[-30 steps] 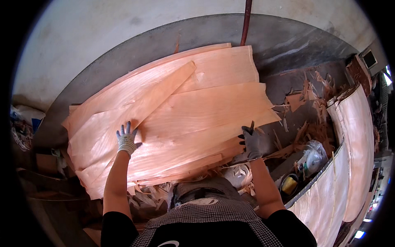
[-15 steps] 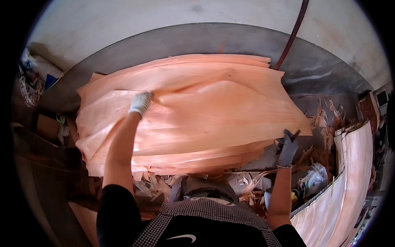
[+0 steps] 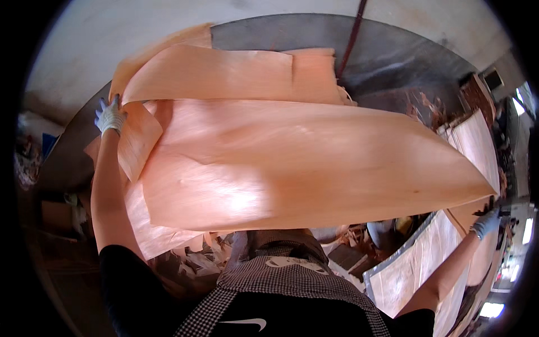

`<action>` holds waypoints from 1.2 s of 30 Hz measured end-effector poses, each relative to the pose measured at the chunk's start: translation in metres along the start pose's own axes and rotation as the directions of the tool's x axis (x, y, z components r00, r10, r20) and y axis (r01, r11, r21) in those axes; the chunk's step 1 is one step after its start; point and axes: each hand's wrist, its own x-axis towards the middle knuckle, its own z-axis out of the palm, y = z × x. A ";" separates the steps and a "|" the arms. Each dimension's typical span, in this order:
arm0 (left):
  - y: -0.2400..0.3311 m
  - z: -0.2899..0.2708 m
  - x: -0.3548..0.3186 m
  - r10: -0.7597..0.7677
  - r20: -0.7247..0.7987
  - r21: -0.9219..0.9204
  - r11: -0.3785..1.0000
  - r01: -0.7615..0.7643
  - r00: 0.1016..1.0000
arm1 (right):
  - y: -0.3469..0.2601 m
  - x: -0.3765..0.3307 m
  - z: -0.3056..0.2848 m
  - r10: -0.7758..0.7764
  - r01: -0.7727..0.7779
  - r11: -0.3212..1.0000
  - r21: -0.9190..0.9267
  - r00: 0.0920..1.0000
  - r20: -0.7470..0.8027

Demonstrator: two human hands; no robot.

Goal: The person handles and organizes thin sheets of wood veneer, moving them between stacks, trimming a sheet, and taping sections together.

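Note:
Thin orange-tan wood veneer sheets lie layered before me. One large veneer sheet (image 3: 314, 163) stretches across the front, its right end drawn out to a raised corner. My right hand (image 3: 486, 221), in a grey glove with dark fingertips, grips that corner. At the far left, my left hand (image 3: 110, 117), in a pale glove, holds the edge of another veneer sheet (image 3: 213, 73), which is lifted and curled over. A flap of veneer (image 3: 137, 140) hangs beside my left wrist. Part of the left fingers is hard to make out against the sheet.
Veneer scraps (image 3: 205, 255) lie along the near side. A stack of pale sheets (image 3: 415, 269) leans at the right. A dark red pipe (image 3: 352, 39) rises at the back wall. A brown box (image 3: 56, 216) and bags (image 3: 28, 151) sit at the left.
My left hand has moved left and away to the sheets' far-left edge. My right hand has moved far right, pulling a corner out. The upper veneer is now lifted and curled.

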 end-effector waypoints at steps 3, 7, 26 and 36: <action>0.045 -0.004 -0.039 0.175 -0.006 0.072 0.982 -0.174 0.985 | -0.029 0.023 -0.090 -0.043 0.032 0.994 -0.107 0.994 -0.101; 0.131 -0.003 -0.142 0.541 -0.470 -0.235 0.685 -0.689 0.697 | -0.049 0.062 -0.244 0.175 -0.181 0.929 -0.324 0.983 -0.050; 0.268 -0.155 -0.706 0.619 -0.785 -0.349 -0.421 -0.837 0.016 | -0.158 -0.129 -0.755 -0.131 0.045 0.987 -0.157 0.790 -0.598; 0.324 -0.320 -0.779 0.265 -0.921 0.017 -0.705 -0.709 -0.285 | -0.165 -0.379 -0.939 -0.096 -0.433 0.786 -0.442 0.620 -0.779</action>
